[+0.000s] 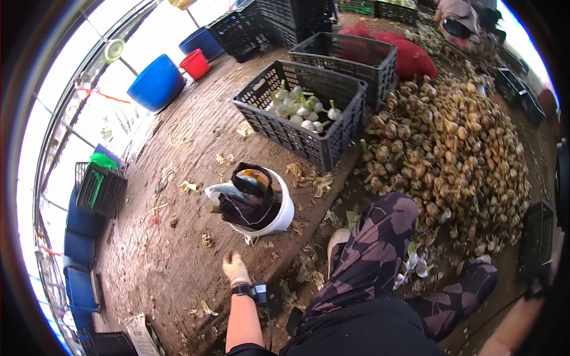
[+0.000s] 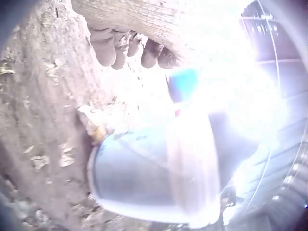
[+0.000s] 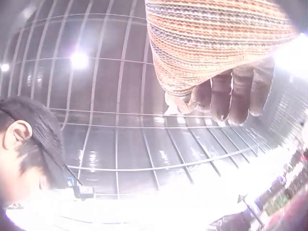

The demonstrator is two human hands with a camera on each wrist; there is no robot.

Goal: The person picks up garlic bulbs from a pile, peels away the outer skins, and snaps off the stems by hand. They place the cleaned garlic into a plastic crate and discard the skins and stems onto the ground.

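My left hand (image 1: 236, 270), in a pale glove, is held low over the dirt floor with nothing in it. Its fingers hang loosely bent in the left wrist view. Just ahead of it stands a white bucket (image 1: 286, 212) stuffed with a dark bag (image 1: 252, 207) and clear plastic; the bucket (image 2: 139, 173) also shows below the fingers in the left wrist view. My right hand (image 3: 216, 62), in a striped knit glove with dark fingers, is raised under the roof in the right wrist view. Its fingers are loosely bent, and nothing shows in them.
A black crate (image 1: 291, 133) holds white bulbs with green stems. Behind it are another black crate (image 1: 356, 65) and red mesh sacks (image 1: 412, 56). A large heap of brown bulbs (image 1: 451, 154) lies at right. Blue (image 1: 155, 83) and red (image 1: 195, 64) tubs stand far left.
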